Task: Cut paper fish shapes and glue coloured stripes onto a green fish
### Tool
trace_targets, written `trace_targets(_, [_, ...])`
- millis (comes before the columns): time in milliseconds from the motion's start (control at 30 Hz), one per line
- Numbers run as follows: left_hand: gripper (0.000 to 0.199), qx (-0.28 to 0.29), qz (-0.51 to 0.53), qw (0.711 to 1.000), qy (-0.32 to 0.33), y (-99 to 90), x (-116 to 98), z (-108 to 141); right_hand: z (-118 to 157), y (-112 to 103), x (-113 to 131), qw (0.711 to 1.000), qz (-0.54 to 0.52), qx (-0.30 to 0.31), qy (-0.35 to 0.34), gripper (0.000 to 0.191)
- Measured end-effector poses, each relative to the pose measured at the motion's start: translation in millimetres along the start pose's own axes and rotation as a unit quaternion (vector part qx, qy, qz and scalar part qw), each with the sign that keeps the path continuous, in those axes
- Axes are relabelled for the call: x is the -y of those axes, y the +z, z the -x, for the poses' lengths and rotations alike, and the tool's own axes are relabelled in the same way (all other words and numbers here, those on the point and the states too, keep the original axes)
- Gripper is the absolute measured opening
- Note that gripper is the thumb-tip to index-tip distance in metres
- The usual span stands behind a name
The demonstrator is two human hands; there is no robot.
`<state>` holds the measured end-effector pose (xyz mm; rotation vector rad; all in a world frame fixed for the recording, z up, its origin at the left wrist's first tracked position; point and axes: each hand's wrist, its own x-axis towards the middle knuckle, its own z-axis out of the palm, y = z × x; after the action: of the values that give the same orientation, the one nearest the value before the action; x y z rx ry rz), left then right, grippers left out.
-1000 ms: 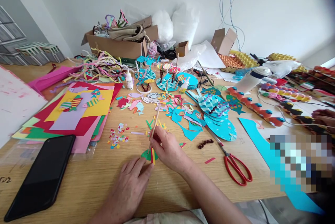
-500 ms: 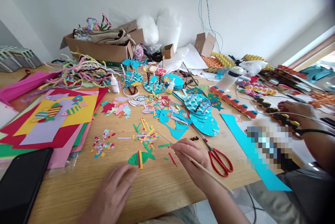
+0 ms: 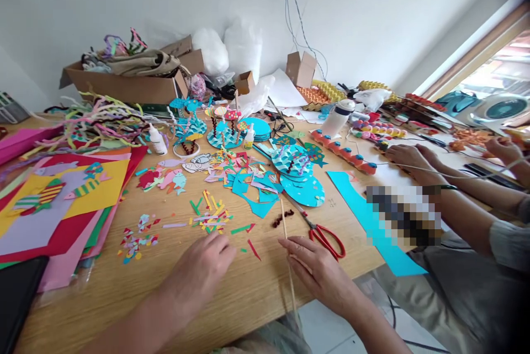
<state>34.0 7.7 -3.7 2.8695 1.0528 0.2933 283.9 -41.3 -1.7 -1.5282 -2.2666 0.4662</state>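
Note:
My right hand [image 3: 314, 271] grips a thin wooden stick [image 3: 284, 221], which points away from me with its far tip near a dark brown twisted pipe cleaner [image 3: 282, 218]. Over the tabletop, my left hand [image 3: 207, 265] is curled, its fingertips hidden; what they hold, if anything, I cannot make out. The green paper fish seen earlier is out of sight, where that hand now is. Just beyond lies a heap of narrow paper strips [image 3: 211, 213] in yellow, green and lilac. Red-handled scissors [image 3: 329, 241] rest right of my right hand.
Coloured paper sheets [image 3: 70, 205] and a black phone [image 3: 20, 299] lie at left. Small paper bits [image 3: 141, 238], blue scraps [image 3: 252, 188] and glue bottles [image 3: 157, 139] stand or lie farther in. A blue paper strip [image 3: 372, 221] separates me from a co-worker's hands [image 3: 408, 158].
My left hand has moved forward over the spot of the green fish, which is now hidden. The stick has swung from slanting to nearly straight ahead. The view has turned right.

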Motion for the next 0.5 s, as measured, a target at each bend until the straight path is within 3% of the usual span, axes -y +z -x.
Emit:
trace_targets(200, [0.017,0.105,-0.043,0.993,-0.042,1.6,13.5,-44.1,5.9,11.0,3.0,0.999,-0.017,-0.010,0.049,0.025])
trace_targets(400, [0.019,0.110,-0.048,0.992,-0.043,12.4,9.0,-60.2,8.0,12.9,3.4,0.994,0.001,-0.012,0.108,0.023])
trace_targets(500, [0.017,0.108,-0.051,0.992,-0.046,7.7,9.3,-67.0,8.1,18.4,6.5,0.991,0.015,0.010,0.132,0.024])
